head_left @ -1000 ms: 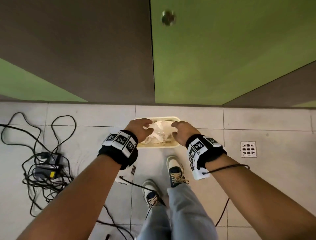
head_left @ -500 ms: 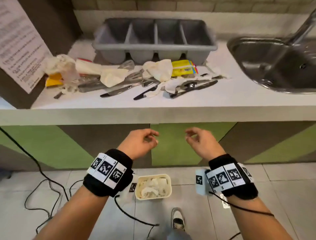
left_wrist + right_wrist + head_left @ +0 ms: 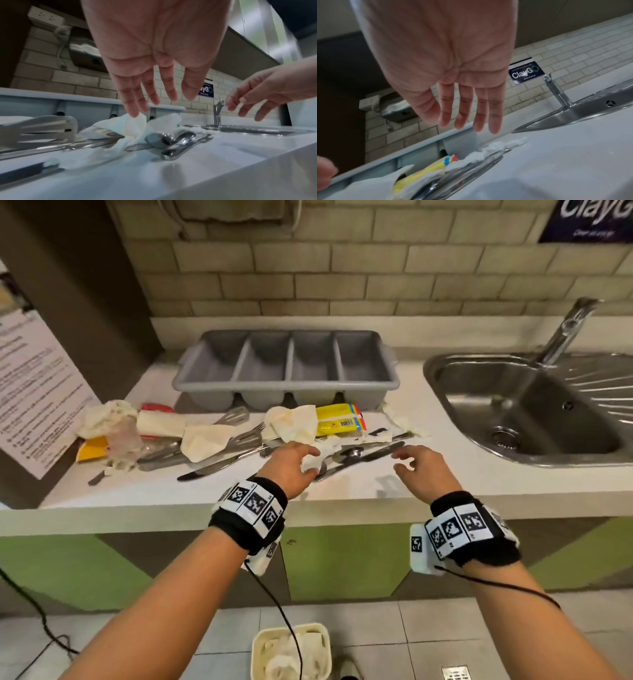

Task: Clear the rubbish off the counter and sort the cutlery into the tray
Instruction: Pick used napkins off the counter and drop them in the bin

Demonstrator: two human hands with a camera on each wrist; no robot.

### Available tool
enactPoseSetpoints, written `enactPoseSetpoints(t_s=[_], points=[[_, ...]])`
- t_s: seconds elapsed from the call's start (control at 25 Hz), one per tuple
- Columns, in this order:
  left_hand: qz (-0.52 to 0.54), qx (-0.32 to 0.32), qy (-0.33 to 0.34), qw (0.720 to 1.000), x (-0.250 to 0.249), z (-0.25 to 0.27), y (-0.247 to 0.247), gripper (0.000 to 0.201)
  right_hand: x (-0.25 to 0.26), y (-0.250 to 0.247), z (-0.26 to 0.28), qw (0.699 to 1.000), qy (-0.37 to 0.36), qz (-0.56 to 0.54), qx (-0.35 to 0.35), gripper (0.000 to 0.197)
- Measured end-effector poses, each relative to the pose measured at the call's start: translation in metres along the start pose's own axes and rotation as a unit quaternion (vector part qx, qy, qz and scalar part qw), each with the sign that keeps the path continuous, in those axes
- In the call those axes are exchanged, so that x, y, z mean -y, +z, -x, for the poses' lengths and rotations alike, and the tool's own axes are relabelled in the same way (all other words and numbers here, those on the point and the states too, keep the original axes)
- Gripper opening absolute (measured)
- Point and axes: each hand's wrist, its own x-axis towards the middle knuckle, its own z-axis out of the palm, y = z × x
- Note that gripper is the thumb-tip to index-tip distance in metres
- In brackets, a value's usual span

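A grey cutlery tray (image 3: 287,364) with several bare compartments stands at the back of the white counter (image 3: 359,484). In front of it lie knives, forks and spoons (image 3: 356,457) mixed with crumpled napkins (image 3: 294,422) and a yellow wrapper (image 3: 339,419). My left hand (image 3: 301,463) hovers open over a torn napkin (image 3: 133,128) and spoons (image 3: 181,140), holding nothing. Over the counter's front, just right of a long knife (image 3: 373,455), my right hand (image 3: 411,463) hangs open with straight fingers (image 3: 471,115).
A steel sink (image 3: 534,405) with a tap (image 3: 565,330) fills the right. A laminated notice (image 3: 30,392) leans at the left. More napkins, a plastic cup (image 3: 121,433) and a spatula (image 3: 233,416) lie left. A cream bin (image 3: 291,652) holding paper stands on the floor below.
Both hands have risen from the floor bin to above the counter, empty, and reached forward over the cutlery. The view lifted from the floor to the counter.
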Motion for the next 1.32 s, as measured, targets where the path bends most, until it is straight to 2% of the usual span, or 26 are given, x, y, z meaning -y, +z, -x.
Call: enactPoseSetpoints(t_s=[0.16, 0.24, 0.28, 0.4, 0.52, 0.6, 0.68, 0.76, 0.88, 1.0, 1.08, 1.2, 1.32], points=[[-0.066, 0.077, -0.005, 0.995, -0.01, -0.049, 0.02, 0.055, -0.01, 0.005, -0.068, 0.999, -0.01, 0.021, 0.034, 0.026], [-0.059, 0.102, -0.038, 0.992, -0.01, -0.064, 0.027, 0.051, -0.01, 0.013, -0.095, 0.997, -0.022, 0.033, 0.061, 0.029], [-0.039, 0.093, -0.052, 0.994, -0.009, -0.067, 0.028, 0.045, -0.009, 0.018, -0.103, 0.995, -0.032, 0.044, 0.079, 0.031], [0.024, 0.028, -0.073, 0.997, -0.004, -0.073, 0.029, 0.032, -0.004, 0.03, -0.125, 0.988, -0.02, 0.104, 0.114, 0.051], [0.086, -0.062, -0.077, 0.991, -0.006, -0.075, 0.016, 0.038, -0.001, 0.031, -0.144, 0.979, 0.023, 0.149, 0.137, 0.079], [0.091, -0.156, -0.068, 0.981, -0.004, -0.08, 0.006, 0.043, 0.0, 0.032, -0.153, 0.966, 0.031, 0.183, 0.179, 0.084], [0.083, -0.213, -0.101, 0.968, 0.002, -0.09, -0.001, 0.045, 0.003, 0.035, -0.154, 0.96, 0.023, 0.206, 0.188, 0.077], [0.06, -0.21, -0.152, 0.964, 0.009, -0.1, -0.004, 0.042, 0.007, 0.039, -0.15, 0.964, 0.002, 0.215, 0.154, 0.068], [0.01, -0.139, -0.192, 0.971, 0.012, -0.111, 0.003, 0.038, 0.01, 0.043, -0.147, 0.973, 0.0, 0.159, 0.166, 0.041], [-0.114, -0.043, -0.229, 0.966, 0.014, -0.114, 0.014, 0.061, 0.011, 0.048, -0.15, 0.974, 0.018, 0.107, 0.199, 0.023], [-0.143, -0.025, -0.227, 0.963, 0.018, -0.116, 0.016, 0.068, 0.011, 0.046, -0.151, 0.976, 0.013, 0.106, 0.19, 0.02], [-0.123, -0.038, -0.215, 0.968, 0.024, -0.118, 0.016, 0.064, 0.01, 0.03, -0.153, 0.987, -0.002, 0.091, 0.135, 0.02], [-0.106, -0.048, -0.206, 0.972, 0.024, -0.117, 0.015, 0.057, -0.004, 0.005, -0.168, 0.996, 0.019, 0.078, 0.049, 0.022]])
